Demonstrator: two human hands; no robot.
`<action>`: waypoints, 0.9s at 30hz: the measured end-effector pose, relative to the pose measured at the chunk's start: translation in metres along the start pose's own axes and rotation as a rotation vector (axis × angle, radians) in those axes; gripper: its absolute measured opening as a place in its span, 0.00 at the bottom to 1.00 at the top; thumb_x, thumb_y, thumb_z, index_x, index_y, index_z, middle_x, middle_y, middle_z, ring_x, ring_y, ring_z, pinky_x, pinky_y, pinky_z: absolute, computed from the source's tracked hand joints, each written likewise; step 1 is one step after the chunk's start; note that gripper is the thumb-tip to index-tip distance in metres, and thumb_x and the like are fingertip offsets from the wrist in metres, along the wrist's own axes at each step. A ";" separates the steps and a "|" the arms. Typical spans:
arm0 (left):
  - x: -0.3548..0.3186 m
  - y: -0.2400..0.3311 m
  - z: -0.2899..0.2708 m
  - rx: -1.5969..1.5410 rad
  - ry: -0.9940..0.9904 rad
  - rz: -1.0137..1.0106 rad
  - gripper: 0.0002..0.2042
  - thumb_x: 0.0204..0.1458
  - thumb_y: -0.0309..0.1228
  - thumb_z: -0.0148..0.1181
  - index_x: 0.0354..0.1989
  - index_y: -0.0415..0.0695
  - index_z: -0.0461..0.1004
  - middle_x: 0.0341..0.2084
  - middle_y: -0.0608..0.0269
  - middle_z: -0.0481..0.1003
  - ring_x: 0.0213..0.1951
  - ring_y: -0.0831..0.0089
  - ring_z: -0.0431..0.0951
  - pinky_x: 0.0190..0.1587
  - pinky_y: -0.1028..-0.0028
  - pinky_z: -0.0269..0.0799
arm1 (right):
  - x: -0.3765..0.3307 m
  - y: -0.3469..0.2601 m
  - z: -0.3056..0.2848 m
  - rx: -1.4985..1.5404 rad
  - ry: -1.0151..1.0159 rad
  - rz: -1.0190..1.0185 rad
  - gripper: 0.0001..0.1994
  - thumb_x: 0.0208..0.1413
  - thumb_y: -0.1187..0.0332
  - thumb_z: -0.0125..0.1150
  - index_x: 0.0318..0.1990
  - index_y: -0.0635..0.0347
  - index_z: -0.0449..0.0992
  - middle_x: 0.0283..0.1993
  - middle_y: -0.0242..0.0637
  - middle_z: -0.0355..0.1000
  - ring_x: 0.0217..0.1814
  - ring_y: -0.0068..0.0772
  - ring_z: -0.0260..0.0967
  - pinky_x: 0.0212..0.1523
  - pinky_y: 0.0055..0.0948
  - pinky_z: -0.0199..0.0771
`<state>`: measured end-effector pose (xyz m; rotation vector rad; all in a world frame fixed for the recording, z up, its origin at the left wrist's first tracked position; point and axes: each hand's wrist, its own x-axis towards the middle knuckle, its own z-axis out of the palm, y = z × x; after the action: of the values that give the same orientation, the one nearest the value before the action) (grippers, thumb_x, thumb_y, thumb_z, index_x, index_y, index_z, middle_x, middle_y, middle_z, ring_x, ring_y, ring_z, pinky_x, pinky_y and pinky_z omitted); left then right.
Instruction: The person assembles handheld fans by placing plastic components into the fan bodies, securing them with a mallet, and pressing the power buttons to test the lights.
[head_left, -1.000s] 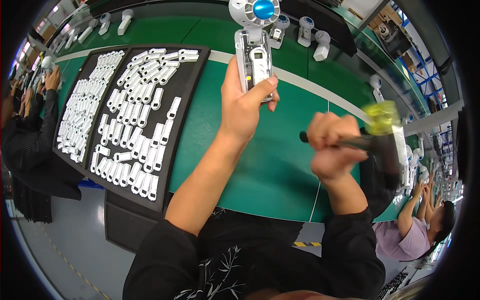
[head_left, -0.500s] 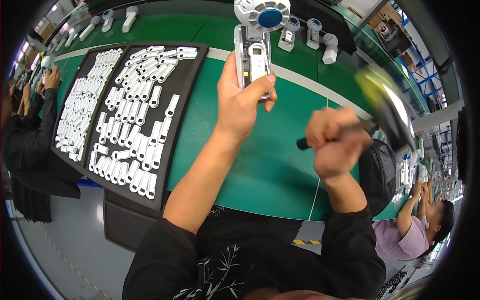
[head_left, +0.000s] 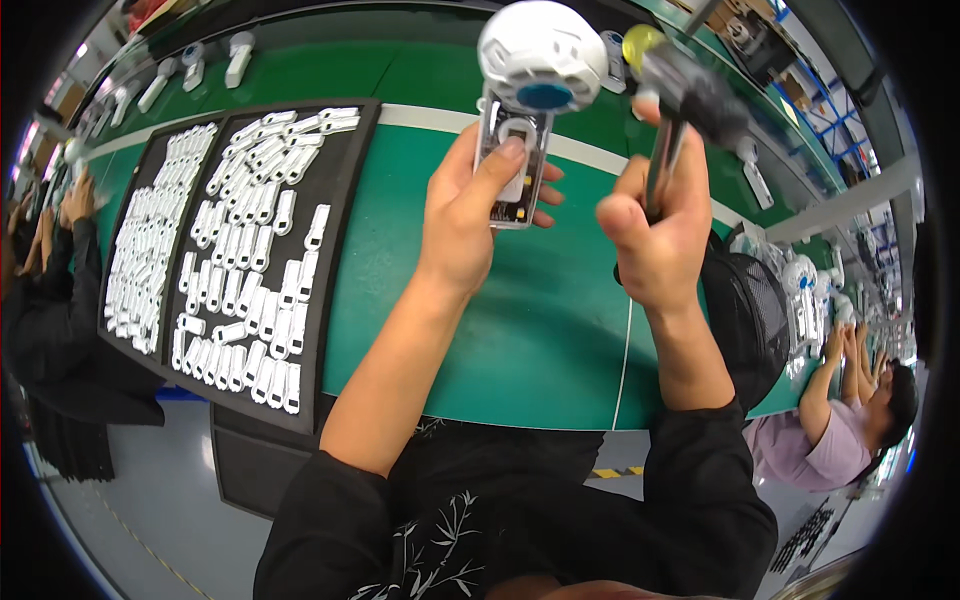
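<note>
My left hand (head_left: pixel 455 220) grips a handheld device with a round white head (head_left: pixel 535 45) and a blue disc on its underside. Its handle (head_left: pixel 520 210) is a clear case showing circuitry; my thumb presses a white elongated piece with a small display against it. In my right hand (head_left: pixel 655 250) is a mallet (head_left: pixel 690 95), its fingers wrapped around the handle and its head raised. The mallet has a yellow-green face and a dark, blurred body. It is just right of the device's white head; whether they touch, I cannot tell.
Black foam trays (head_left: pixel 345 165) of small white display pieces lie left on the green table (head_left: pixel 480 370). Similar devices (head_left: pixel 240 60) stand along the far strip. A black mesh bag (head_left: pixel 745 320) sits at right. Co-workers are at both sides, one in a lilac shirt (head_left: pixel 800 450).
My right hand has moved the mallet up and left, toward the device. The device has come lower in view, and my left thumb now lies on the white piece near its display.
</note>
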<state>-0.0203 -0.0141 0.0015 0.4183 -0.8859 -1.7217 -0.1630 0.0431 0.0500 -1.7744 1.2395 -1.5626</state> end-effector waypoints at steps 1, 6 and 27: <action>-0.002 -0.002 0.002 -0.044 -0.018 -0.066 0.18 0.54 0.30 0.57 0.50 0.36 0.64 0.31 0.57 0.74 0.26 0.73 0.75 0.27 0.72 0.74 | 0.004 0.003 -0.002 0.002 0.039 -0.023 0.24 0.57 0.52 0.61 0.50 0.66 0.68 0.17 0.22 0.59 0.17 0.11 0.52 0.17 0.15 0.49; -0.007 -0.017 0.011 -0.027 -0.203 -0.199 0.19 0.55 0.35 0.55 0.50 0.37 0.66 0.34 0.56 0.75 0.29 0.71 0.77 0.30 0.74 0.75 | 0.012 0.006 -0.005 0.108 0.162 -0.047 0.28 0.50 0.61 0.72 0.54 0.68 0.68 0.18 0.24 0.64 0.18 0.10 0.59 0.18 0.13 0.56; 0.002 0.010 -0.009 0.026 -0.077 0.249 0.28 0.44 0.15 0.56 0.55 0.41 0.53 0.31 0.58 0.68 0.26 0.69 0.75 0.25 0.68 0.74 | -0.021 0.003 -0.007 0.254 -0.008 -0.020 0.18 0.69 0.54 0.39 0.35 0.59 0.63 0.16 0.29 0.52 0.12 0.19 0.50 0.11 0.21 0.53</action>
<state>-0.0083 -0.0201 0.0029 0.2484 -0.9738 -1.5071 -0.1690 0.0612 0.0380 -1.6324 0.9726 -1.6419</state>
